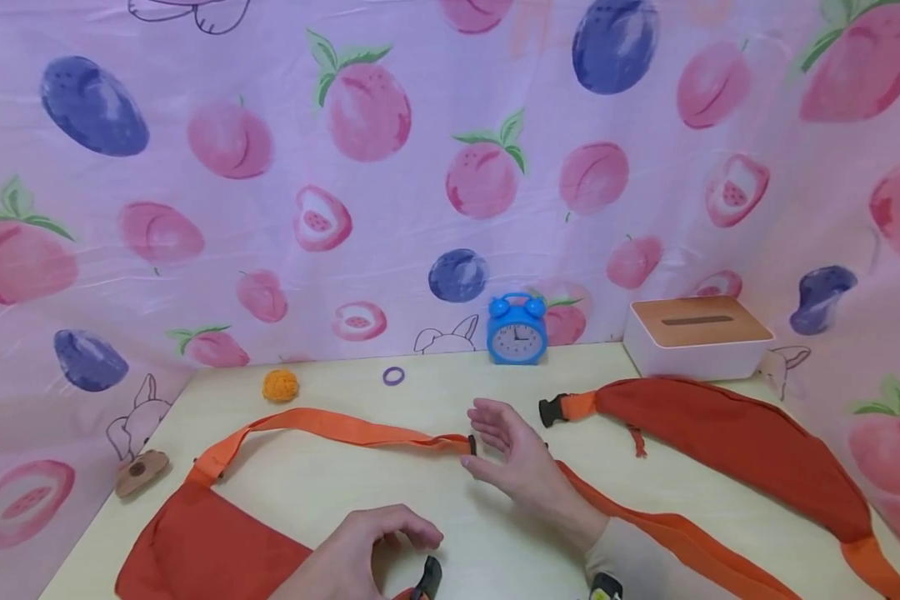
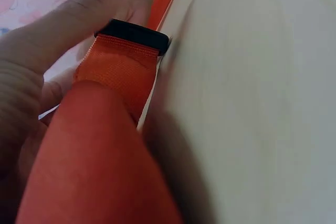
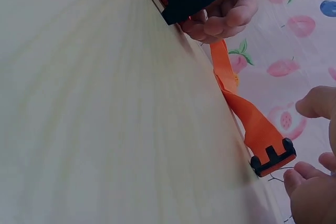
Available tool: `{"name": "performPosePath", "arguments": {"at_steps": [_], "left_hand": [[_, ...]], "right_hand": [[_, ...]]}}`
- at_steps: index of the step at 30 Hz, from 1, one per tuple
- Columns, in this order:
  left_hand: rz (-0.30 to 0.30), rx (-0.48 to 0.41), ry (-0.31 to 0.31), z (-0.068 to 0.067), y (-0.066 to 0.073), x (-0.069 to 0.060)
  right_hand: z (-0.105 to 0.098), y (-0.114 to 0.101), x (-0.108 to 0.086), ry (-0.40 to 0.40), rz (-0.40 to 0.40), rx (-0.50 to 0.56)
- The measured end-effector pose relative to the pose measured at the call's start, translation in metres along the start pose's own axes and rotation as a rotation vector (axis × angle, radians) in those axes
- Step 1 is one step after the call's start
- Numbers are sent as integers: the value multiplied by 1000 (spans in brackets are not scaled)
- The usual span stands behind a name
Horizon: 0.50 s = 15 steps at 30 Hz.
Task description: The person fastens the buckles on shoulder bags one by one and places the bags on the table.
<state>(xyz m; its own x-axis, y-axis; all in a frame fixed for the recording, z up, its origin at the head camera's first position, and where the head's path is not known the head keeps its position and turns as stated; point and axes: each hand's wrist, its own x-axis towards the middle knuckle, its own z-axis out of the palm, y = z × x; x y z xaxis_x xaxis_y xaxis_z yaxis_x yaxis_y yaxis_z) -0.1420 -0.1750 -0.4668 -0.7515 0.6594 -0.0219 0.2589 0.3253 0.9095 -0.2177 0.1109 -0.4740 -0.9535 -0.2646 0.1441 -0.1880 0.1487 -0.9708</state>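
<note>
A red-orange waist bag point(image 1: 210, 542) lies at the left, its orange strap point(image 1: 330, 425) arching across the table to a black buckle end point(image 3: 274, 158). My right hand point(image 1: 521, 462) hovers beside that end, thumb and fingers spread with a gap around it. Lower down, my left hand point(image 1: 363, 542) arches loosely near another black buckle piece point(image 2: 134, 35) on a short orange webbing. In the left wrist view its fingers lie beside and behind this webbing, with no clear grip; part of this hand is hidden by the bag.
A second red waist bag point(image 1: 742, 442) with a black buckle point(image 1: 551, 410) lies at right. Along the back stand a blue alarm clock point(image 1: 517, 329) and a tissue box point(image 1: 697, 337). A purple ring point(image 1: 393, 376), yarn ball point(image 1: 281, 385) and brown item point(image 1: 142, 473) lie farther left.
</note>
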Motion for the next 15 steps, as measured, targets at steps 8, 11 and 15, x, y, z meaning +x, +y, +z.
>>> {"name": "performPosePath", "arguments": {"at_steps": [8, 11, 15], "left_hand": [[9, 10, 12, 0, -3, 1], [-8, 6, 12, -1, -3, 1], [-35, -1, 13, -1, -3, 1]], "right_hand": [[1, 10, 2, -46, 45, -101], [1, 12, 1, -56, 59, -123], [3, 12, 0, -33, 65, -194]]}}
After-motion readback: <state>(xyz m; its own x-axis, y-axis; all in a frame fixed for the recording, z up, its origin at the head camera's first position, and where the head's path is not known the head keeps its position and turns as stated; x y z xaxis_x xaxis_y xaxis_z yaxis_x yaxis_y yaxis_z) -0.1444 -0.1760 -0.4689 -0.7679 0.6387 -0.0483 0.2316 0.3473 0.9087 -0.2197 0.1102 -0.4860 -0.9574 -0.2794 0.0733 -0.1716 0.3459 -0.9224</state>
